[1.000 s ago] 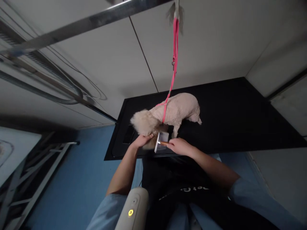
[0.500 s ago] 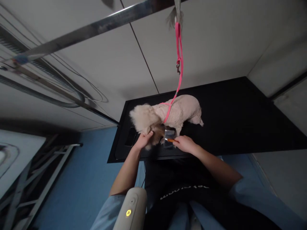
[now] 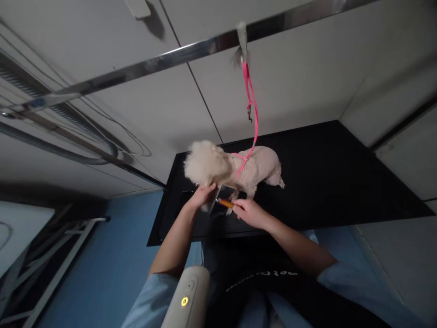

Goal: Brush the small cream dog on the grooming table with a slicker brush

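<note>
A small cream dog (image 3: 235, 166) stands on a black table (image 3: 327, 173), clipped to a pink leash (image 3: 252, 109) that hangs from a metal bar (image 3: 191, 52). My left hand (image 3: 201, 196) is closed on the dog's front leg under its fluffy head. My right hand (image 3: 251, 213) grips a slicker brush (image 3: 223, 200) by its orange handle, the brush pad lying against the dog's chest and front legs.
A white dryer nozzle (image 3: 187, 296) with a lit yellow button hangs at my chest. White wall panels rise behind the table. Blue floor lies to the left, with a metal frame (image 3: 51, 269) and a second table edge at far left.
The dog has raised its head. My left hand has shifted up with the leg, and the brush has tilted and moved slightly left against the dog's front.
</note>
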Available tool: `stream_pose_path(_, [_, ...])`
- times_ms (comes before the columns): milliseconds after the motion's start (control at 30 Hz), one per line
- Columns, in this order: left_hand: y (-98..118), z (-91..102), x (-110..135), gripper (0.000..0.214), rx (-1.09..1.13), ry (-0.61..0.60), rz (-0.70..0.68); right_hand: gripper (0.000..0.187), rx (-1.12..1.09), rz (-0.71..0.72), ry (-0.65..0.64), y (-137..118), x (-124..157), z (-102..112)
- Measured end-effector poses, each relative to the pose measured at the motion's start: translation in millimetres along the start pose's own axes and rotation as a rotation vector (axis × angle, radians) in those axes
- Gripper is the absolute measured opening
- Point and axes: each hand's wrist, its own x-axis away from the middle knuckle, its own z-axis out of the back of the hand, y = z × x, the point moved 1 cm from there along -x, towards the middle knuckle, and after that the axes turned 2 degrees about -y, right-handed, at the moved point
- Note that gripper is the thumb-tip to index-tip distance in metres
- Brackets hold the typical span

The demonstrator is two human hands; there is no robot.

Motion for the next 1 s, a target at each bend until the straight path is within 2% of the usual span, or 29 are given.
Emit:
stream_pose_path(67, [9, -3.0, -5, 0.061, 0.043, -0.041, -0.011, 0.023, -0.169, -0.102, -0.044, -6, -8, -5])
stream_pose_path(133, [17, -4.6, -9, 0.063, 0.077, -0.066, -0.050, 0.022, -0.245, -0.264, -0.247, -8, -15, -11])
stream_pose_path(200, [24, -3.6, -14, 0.064, 0.059, -0.080, -0.060, 0.022, -0.307, -0.273, -0.402, -10, -21, -11])
stream_pose_path(233, [27, -2.4, -17, 0.063, 0.038, -0.088, -0.040, 0.021, -0.355, -0.213, -0.395, -12, -24, -8])
stream_pose_path(300, [31, -0.2, -22, 0.059, 0.013, -0.105, 0.003, 0.018, -0.450, -0.096, -0.245, -16, -30, 0])
stream_pose_path(367, [35, 0.4, -27, 0.057, 0.031, -0.104, 0.011, 0.019, -0.463, -0.131, -0.141, -16, -32, 6])
stream_pose_path(400, [37, 0.0, -29, 0.058, 0.052, -0.095, -0.002, 0.021, -0.439, -0.196, -0.175, -16, -31, 7])
stream_pose_path(467, [40, -1.6, -34, 0.060, 0.083, -0.069, -0.036, 0.024, -0.381, -0.315, -0.363, -15, -27, 7])
stream_pose_path(500, [42, -2.7, -37, 0.058, 0.079, -0.062, -0.041, 0.025, -0.377, -0.328, -0.445, -15, -26, 7])
stream_pose_path(533, [43, -4.0, -40, 0.055, 0.069, -0.062, -0.034, 0.024, -0.399, -0.301, -0.472, -17, -26, 9])
stream_pose_path(567, [44, -5.4, -43, 0.052, 0.060, -0.066, -0.021, 0.022, -0.439, -0.252, -0.429, -19, -28, 12])
stream_pose_path(600, [46, -7.2, -45, 0.049, 0.053, -0.072, -0.003, 0.020, -0.484, -0.205, -0.332, -21, -31, 15])
stream_pose_path(667, [48, -11.5, -51, 0.049, 0.062, -0.080, 0.024, 0.017, -0.534, -0.189, -0.158, -23, -36, 22])
stream_pose_path(700, [49, -14.2, -53, 0.051, 0.083, -0.090, 0.025, 0.017, -0.525, -0.233, -0.153, -22, -38, 23])
stream_pose_path(767, [51, -19.7, -56, 0.055, 0.137, -0.114, 0.005, 0.020, -0.477, -0.345, -0.306, -17, -37, 22])
stream_pose_path(833, [54, -24.2, -57, 0.053, 0.179, -0.129, -0.012, 0.021, -0.494, -0.345, -0.436, -14, -34, 21])
stream_pose_path(867, [55, -25.9, -57, 0.050, 0.189, -0.132, -0.017, 0.020, -0.545, -0.292, -0.411, -14, -34, 22])
stream_pose_path(933, [57, -27.9, -58, 0.045, 0.181, -0.131, -0.014, 0.016, -0.662, -0.193, -0.248, -14, -34, 25])
stream_pose_path(967, [59, -28.6, -58, 0.043, 0.174, -0.137, -0.006, 0.015, -0.700, -0.198, -0.192, -14, -34, 27])
stream_pose_path(1000, [60, -29.3, -58, 0.042, 0.171, -0.151, 0.003, 0.014, -0.716, -0.244, -0.195, -14, -34, 27])
